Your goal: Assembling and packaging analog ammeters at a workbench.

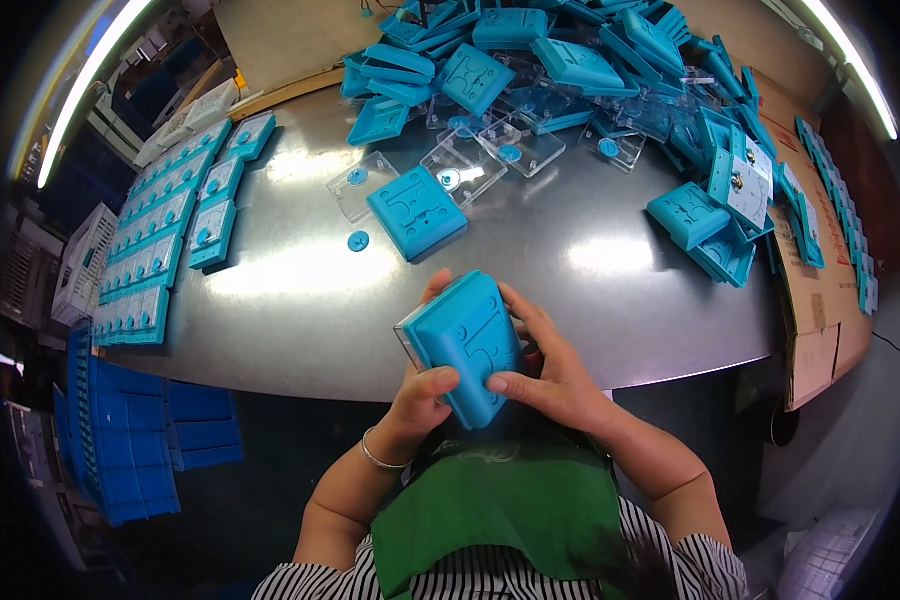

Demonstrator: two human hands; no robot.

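A turquoise plastic case with a clear cover along its left side is held up over the table's near edge. My left hand grips its left side, thumb on the turquoise face. From the right, my right hand closes round the same case, thumb pressed near its lower edge. Just beyond lies another turquoise case, its moulded face up. A small turquoise disc rests to its left. Clear covers with round turquoise knobs lie behind it.
Turquoise shells are heaped at the back. Rows of cases with clear covers line the left edge. More shells and a cardboard sheet are at the right. Blue crates stand below the table at left.
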